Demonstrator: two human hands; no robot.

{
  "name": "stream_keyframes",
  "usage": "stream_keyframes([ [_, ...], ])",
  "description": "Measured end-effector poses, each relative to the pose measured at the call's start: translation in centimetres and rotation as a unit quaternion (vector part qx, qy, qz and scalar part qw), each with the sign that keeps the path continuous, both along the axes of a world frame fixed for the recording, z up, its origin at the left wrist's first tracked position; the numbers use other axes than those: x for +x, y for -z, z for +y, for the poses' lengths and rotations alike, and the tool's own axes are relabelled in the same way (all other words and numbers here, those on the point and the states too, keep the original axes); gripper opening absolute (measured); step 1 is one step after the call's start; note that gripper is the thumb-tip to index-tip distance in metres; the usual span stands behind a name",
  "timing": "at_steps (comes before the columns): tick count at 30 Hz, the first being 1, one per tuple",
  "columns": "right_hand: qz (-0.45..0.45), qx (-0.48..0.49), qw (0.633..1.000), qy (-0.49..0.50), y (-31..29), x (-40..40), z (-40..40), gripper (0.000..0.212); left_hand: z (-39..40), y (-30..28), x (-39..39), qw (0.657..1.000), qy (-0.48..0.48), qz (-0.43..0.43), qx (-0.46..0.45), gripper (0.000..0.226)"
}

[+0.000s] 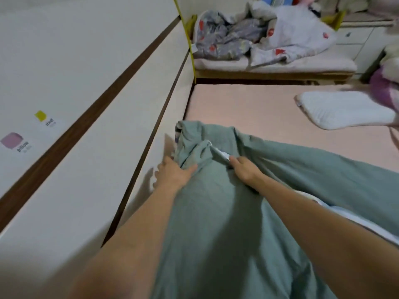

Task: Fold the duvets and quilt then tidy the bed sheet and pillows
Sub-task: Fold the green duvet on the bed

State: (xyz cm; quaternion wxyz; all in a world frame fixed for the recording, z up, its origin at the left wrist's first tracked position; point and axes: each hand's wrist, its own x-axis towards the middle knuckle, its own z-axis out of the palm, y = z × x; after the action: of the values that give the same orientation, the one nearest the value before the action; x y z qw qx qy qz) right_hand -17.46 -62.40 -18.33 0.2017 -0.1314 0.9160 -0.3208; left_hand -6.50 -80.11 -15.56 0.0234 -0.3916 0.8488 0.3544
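A green duvet lies bunched along the left side of the bed, over the pink bed sheet. My left hand grips a fold of the green duvet close to the headboard wall. My right hand pinches the duvet's edge, where a white lining strip shows. A white pillow lies on the sheet at the right. A crumpled grey patterned quilt sits on the smaller bed beyond.
A white wall panel with a dark wood strip runs along the left, with small picture stickers on it. A purple and white bundle sits at the right edge. White drawers stand at the back right.
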Motion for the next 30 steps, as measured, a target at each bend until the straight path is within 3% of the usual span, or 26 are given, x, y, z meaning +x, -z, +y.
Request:
stream_keyframes([
  [2,-0.048,0.062,0.997,-0.010,1.2,2.3,1.2,0.075,1.0,2.5,2.8,0.998,0.038,-0.049,0.032,0.110],
  [5,-0.067,0.179,0.981,-0.043,0.8,4.3,3.3,0.091,2.0,4.3,5.5,0.994,0.063,-0.038,0.082,0.099],
  [6,-0.087,0.186,0.977,-0.057,0.3,4.4,3.8,0.087,2.1,4.3,5.9,0.993,0.065,-0.042,0.085,0.103],
  [8,-0.070,0.197,0.974,-0.082,-0.2,4.5,4.1,0.057,2.3,4.0,6.5,0.992,0.077,-0.057,0.080,0.109],
  [10,0.038,0.190,0.980,-0.052,-1.7,5.0,3.3,0.026,2.8,2.7,6.7,0.988,0.121,-0.069,0.060,0.094],
  [11,0.110,0.172,0.979,-0.024,-3.1,5.2,2.6,0.020,3.3,2.1,6.5,0.990,0.129,-0.052,0.030,0.078],
  [13,0.268,0.108,0.957,0.009,-7.3,4.0,0.0,0.023,3.8,-0.1,5.6,0.994,0.084,0.044,-0.047,0.052],
  [15,0.400,0.045,0.915,0.014,-12.9,1.1,-3.7,0.024,3.4,-1.9,3.9,0.990,0.019,0.122,-0.064,0.046],
  [18,0.509,0.060,0.859,0.009,-19.7,-3.9,-8.4,0.030,1.4,-2.9,2.2,0.994,-0.024,0.102,-0.003,0.050],
  [20,0.474,0.145,0.869,-0.006,-18.4,-6.0,-9.6,0.040,0.4,-1.7,2.8,1.000,0.007,0.017,-0.018,0.056],
  [23,0.295,0.235,0.924,-0.066,-9.9,-4.8,-7.5,0.065,-0.6,1.8,4.9,0.993,0.046,-0.101,-0.030,0.079],
  [27,0.143,0.190,0.965,-0.108,0.2,1.7,-4.3,0.067,-1.9,5.9,7.7,0.987,0.017,-0.159,0.023,0.102],
  [30,0.138,0.110,0.980,-0.093,2.6,7.3,-2.9,0.061,-1.7,6.5,9.7,0.986,-0.033,-0.106,0.125,0.100],
])
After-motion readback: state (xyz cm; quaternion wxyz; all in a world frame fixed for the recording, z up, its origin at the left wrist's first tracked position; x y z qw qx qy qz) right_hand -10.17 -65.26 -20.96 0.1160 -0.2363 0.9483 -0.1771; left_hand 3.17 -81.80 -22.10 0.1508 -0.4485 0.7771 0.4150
